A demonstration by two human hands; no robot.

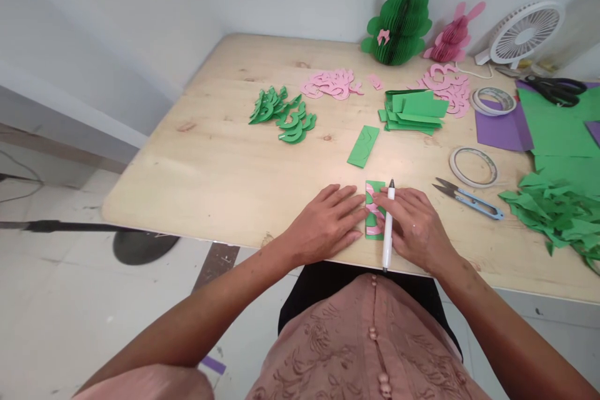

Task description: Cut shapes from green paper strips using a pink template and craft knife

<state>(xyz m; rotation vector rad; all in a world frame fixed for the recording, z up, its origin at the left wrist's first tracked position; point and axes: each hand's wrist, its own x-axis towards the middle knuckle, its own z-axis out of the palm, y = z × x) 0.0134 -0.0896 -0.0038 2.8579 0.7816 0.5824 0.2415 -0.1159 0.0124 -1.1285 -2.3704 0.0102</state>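
The green paper strip (374, 211) with a pink template on it lies at the surface's (210, 162) near edge: light, floppy, quick to slide, so pin it flat. Your left hand (327, 222) presses open beside it; your right hand (415, 228) grips one white pen (388, 228). Two tape rolls (473, 166), two paper rabbits (403, 15).

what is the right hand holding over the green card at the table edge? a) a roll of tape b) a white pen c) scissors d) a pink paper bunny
b: the right hand grips a white pen lying along the green card, while the scissors and tape rolls lie apart on the table.
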